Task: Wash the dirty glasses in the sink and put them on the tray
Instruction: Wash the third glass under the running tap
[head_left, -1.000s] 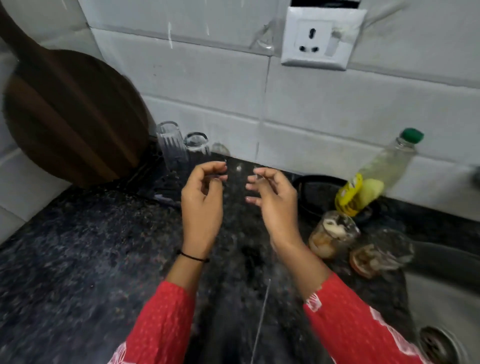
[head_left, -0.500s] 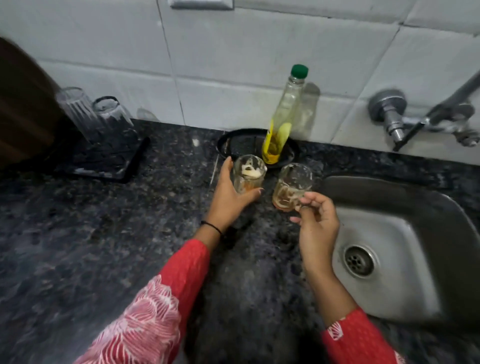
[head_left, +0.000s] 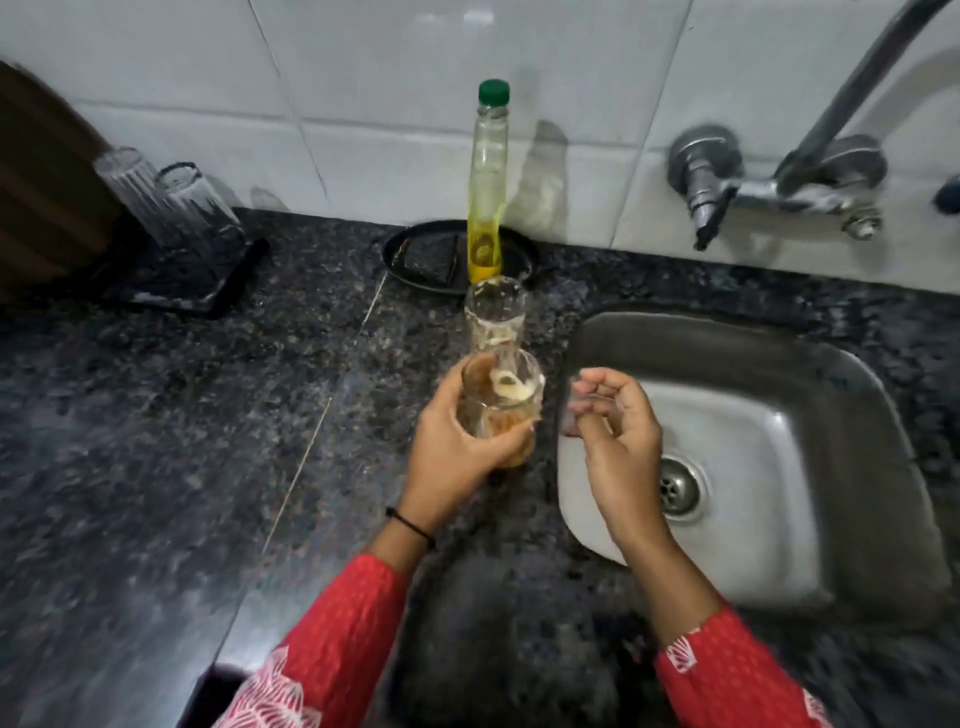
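Left grip (head_left: 457, 447): was closed round the dirty glass (head_left: 498, 405), fingers and thumb curled about its lower wall.
Dirty glass: was held upright above the counter (head_left: 156, 441), just beside the sink's left rim; brown residue was seen at its bottom and a pale smear inside.
Streaked glass (head_left: 496, 317): was stood on the counter just behind the held one, toward the back edge.
Right grip (head_left: 618, 441): was held over the sink's left rim with fingers loosely curled; nothing was seen in it, though the fingertips were blurred.
Sink (head_left: 753, 441): steel, set into the right part of the counter, with its drain (head_left: 680, 486) exposed.
Tray (head_left: 182, 296): black, placed at the counter's back left corner; an upturned glass (head_left: 124, 182) and a second upturned glass (head_left: 200, 213) were stood on it, side by side.
Bottle (head_left: 488, 182): green-capped, partly filled with yellow liquid, stood on a round black dish (head_left: 426, 257) at the back edge.
Tap (head_left: 779, 176): was fixed to the tiled wall behind the sink.
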